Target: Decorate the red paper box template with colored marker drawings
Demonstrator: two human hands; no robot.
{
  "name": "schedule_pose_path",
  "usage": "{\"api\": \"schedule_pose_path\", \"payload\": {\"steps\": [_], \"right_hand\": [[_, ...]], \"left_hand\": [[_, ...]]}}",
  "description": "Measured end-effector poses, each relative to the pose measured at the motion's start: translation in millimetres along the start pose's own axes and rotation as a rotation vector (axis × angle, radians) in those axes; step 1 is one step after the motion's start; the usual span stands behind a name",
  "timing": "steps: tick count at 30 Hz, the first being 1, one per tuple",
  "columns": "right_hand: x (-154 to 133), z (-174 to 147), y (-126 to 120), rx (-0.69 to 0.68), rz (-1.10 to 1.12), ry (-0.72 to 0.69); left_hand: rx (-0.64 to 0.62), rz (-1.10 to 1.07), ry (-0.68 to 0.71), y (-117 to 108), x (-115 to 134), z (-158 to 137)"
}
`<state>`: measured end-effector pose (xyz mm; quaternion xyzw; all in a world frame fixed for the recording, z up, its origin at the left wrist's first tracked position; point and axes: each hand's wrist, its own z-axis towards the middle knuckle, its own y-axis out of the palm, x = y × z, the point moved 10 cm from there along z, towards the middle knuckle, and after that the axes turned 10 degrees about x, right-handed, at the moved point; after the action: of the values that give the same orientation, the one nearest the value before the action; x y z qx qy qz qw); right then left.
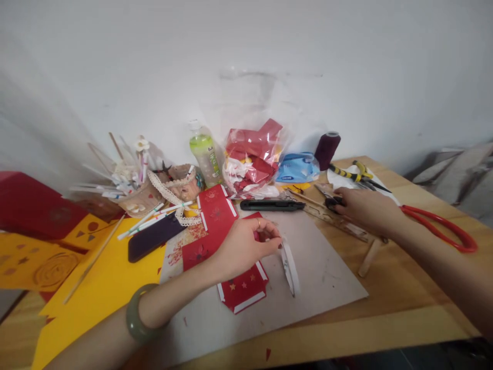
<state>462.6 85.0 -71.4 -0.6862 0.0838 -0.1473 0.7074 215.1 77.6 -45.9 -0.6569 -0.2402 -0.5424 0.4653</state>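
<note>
My left hand (248,244), with a green bangle (143,313) on its wrist, is closed in a pinch on a white roll of tape (289,270), seen nearly edge-on. Under that hand lies a red paper cutout (242,293) with white strips along its edges and small star shapes on it. Over to the right, my right hand (356,205) is closed on a black-handled tool (333,203) with a short metal blade, which looks like scissors. The fingers partly hide the handle. A black utility knife (271,205) lies between the two hands.
Red-handled scissors (442,226) extend from beneath my right forearm. Yellow-black pliers (358,174) lie behind. A bottle (206,154), a plastic bag of red scraps (254,159), a blue packet (298,168) and a thread spool (327,149) line the wall. A dark phone (156,239) rests on yellow paper (96,298).
</note>
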Motion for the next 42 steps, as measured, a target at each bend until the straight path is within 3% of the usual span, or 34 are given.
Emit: {"api": "schedule_pose_path", "payload": {"steps": [3,7,10,14,19,22,27,31,33,35,39,42], "right_hand": [[0,2,-8,-0.008,0.016,-0.010],[3,-16,-29,0.050,0.169,-0.050],[-4,-46,-37,0.088,0.376,-0.162],[-22,-88,-29,0.178,0.509,-0.272],[-32,-115,-28,0.455,0.424,-0.299],[-37,-121,-23,0.464,0.401,-0.417],[-52,-129,-20,0.386,0.248,-0.629],[-71,-140,-45,0.507,0.184,-0.789],[-82,-149,-57,0.598,0.163,-0.895],[-87,-150,-59,0.598,0.143,-0.933],[-87,-142,-55,0.468,0.172,-0.920],[-79,-140,-52,0.335,0.327,-0.808]], "left_hand": [[0.043,0.076,0.157,-6,14,2],[0.145,0.408,0.762,-6,60,-16],[0.155,0.673,1.095,8,65,-38],[0.142,0.779,1.185,16,54,-49],[0.189,0.768,1.245,17,57,-58],[0.188,0.692,1.109,11,53,-50],[0.121,0.193,0.383,-6,7,-18],[0.083,0.042,0.078,-1,-18,-15],[0.061,-0.018,-0.017,1,-26,-14],[0.044,-0.061,-0.071,2,-30,-13],[0.047,-0.114,-0.120,-1,-36,-9],[0.066,-0.135,-0.112,-6,-36,-5]]}}
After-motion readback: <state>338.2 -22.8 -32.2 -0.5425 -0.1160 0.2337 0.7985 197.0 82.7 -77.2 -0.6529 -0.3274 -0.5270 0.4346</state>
